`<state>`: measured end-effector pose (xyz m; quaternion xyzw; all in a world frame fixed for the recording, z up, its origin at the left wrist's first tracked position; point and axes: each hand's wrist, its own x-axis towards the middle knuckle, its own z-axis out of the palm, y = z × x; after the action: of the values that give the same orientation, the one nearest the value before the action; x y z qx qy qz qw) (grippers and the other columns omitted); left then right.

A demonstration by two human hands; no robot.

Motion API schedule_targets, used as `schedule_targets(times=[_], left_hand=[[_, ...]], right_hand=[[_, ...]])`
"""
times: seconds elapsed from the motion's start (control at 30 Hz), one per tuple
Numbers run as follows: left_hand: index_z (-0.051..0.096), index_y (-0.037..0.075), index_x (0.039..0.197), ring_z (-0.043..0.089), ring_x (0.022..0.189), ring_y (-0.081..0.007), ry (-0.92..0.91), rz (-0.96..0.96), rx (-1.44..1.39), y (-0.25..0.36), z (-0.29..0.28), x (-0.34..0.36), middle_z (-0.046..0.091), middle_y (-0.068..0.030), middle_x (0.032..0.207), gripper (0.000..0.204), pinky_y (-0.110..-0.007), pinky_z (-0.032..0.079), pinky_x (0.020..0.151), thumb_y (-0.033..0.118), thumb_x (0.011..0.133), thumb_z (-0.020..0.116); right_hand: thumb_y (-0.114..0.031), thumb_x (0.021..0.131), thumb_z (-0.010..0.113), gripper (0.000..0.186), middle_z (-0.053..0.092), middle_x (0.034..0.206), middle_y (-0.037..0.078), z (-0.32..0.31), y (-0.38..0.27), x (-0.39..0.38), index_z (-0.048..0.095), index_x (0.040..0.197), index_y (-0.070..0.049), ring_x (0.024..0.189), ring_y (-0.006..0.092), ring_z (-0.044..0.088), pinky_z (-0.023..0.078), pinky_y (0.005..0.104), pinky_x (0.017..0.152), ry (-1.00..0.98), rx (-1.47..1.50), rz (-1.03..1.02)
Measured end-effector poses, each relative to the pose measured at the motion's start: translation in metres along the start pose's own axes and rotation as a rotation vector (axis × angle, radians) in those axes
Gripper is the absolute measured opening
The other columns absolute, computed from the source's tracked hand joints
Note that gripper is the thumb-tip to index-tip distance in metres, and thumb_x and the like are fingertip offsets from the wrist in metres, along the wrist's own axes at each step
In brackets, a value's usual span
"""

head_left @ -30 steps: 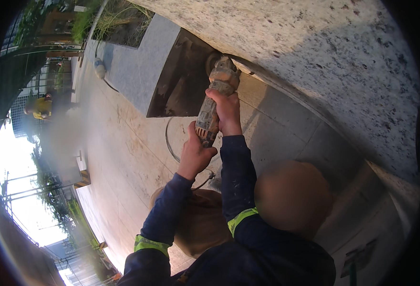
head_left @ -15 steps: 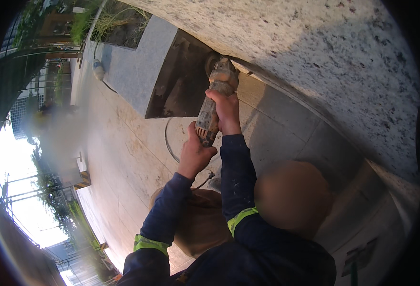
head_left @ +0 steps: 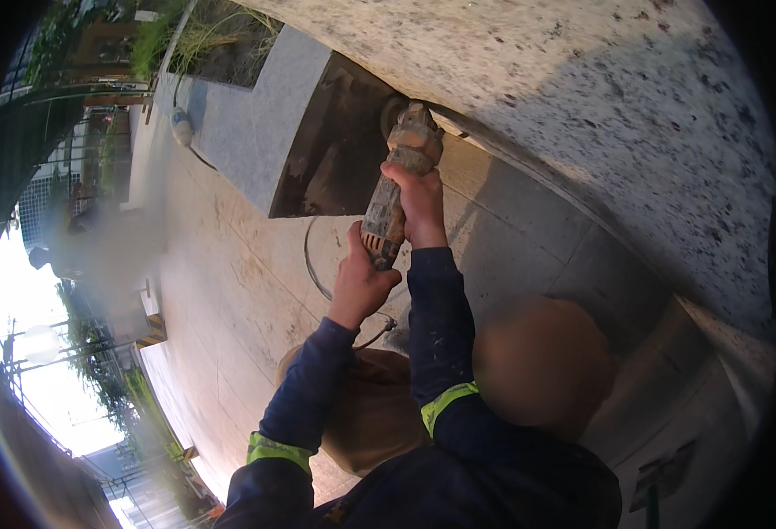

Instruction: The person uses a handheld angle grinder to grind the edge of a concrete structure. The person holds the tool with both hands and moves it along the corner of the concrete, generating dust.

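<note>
Both my hands are wrapped round a dusty angle grinder (head_left: 386,207). My right hand (head_left: 420,204) grips the body just behind the gear head. Further back, my left hand (head_left: 360,280) holds the rear end by the vent slots. The grinder's disc (head_left: 394,115) is at the dark brown recess (head_left: 339,132), close under the speckled stone slab (head_left: 529,79); whether it touches the surface I cannot tell. A cable (head_left: 310,256) curves over the paving beside my left hand.
Grey stone edging (head_left: 260,123) borders a planter with grass (head_left: 216,40). A cable connector (head_left: 181,128) lies on the edging. Light paving (head_left: 220,291) spreads left, with a striped barrier (head_left: 152,331) beyond. A green-handled tool (head_left: 654,498) is at lower right.
My hands and the grinder stay almost in the same place. At the far left, a person's dark head shape now shows against the bright background.
</note>
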<state>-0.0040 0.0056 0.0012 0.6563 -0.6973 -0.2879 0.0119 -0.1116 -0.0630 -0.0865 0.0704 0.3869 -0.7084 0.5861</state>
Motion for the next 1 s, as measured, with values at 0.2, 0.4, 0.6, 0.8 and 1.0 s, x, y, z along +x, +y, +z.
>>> schedule_targets(times=[0.2, 0.4, 0.6, 0.8, 1.0], left_hand=[[0.027, 0.008, 0.138, 0.061, 0.099, -0.0509, -0.001, -0.015, 0.022, 0.001, -0.002, -0.001, 0.065, -0.0297, 0.104, 0.084, -0.052, 0.049, 0.083, 0.011, 0.067, 0.071], [0.027, 0.009, 0.137, 0.062, 0.098, -0.0504, -0.002, 0.002, 0.027, -0.005, -0.001, 0.003, 0.065, -0.0293, 0.103, 0.083, -0.051, 0.050, 0.082, 0.011, 0.067, 0.071], [0.028, 0.009, 0.137, 0.062, 0.098, -0.0497, 0.005, -0.001, 0.010, -0.005, 0.000, 0.003, 0.066, -0.0286, 0.103, 0.082, -0.051, 0.050, 0.082, 0.011, 0.067, 0.071], [0.029, 0.008, 0.137, 0.062, 0.099, -0.0498, -0.005, -0.023, 0.029, -0.001, -0.002, 0.000, 0.065, -0.0287, 0.104, 0.082, -0.050, 0.050, 0.083, 0.011, 0.067, 0.071], [0.029, 0.008, 0.137, 0.061, 0.100, -0.0500, 0.004, -0.019, 0.036, 0.000, -0.002, 0.001, 0.065, -0.0293, 0.105, 0.082, -0.050, 0.050, 0.083, 0.012, 0.067, 0.071]], right_hand=[[-0.012, 0.073, 0.078, 0.046, 0.062, 0.095, 0.007, 0.000, -0.003, -0.004, 0.056, 0.111, 0.000, 0.083, 0.0173, 0.062, 0.051, 0.0343, 0.074, -0.020, -0.006, -0.001], [-0.012, 0.073, 0.078, 0.046, 0.062, 0.097, 0.007, 0.000, 0.006, 0.003, 0.056, 0.112, 0.000, 0.084, 0.0177, 0.062, 0.051, 0.0346, 0.075, 0.026, 0.002, 0.014], [-0.012, 0.073, 0.078, 0.047, 0.062, 0.097, 0.008, -0.001, 0.006, 0.002, 0.055, 0.112, 0.001, 0.082, 0.0184, 0.063, 0.052, 0.0347, 0.074, 0.006, 0.007, -0.001], [-0.012, 0.073, 0.078, 0.047, 0.062, 0.095, 0.008, 0.000, 0.002, -0.002, 0.055, 0.111, 0.001, 0.081, 0.0183, 0.063, 0.052, 0.0350, 0.074, 0.001, -0.008, 0.016], [-0.012, 0.073, 0.077, 0.045, 0.063, 0.096, 0.008, -0.001, 0.002, 0.000, 0.056, 0.110, 0.001, 0.082, 0.0183, 0.063, 0.052, 0.0348, 0.075, -0.030, 0.016, -0.027]])
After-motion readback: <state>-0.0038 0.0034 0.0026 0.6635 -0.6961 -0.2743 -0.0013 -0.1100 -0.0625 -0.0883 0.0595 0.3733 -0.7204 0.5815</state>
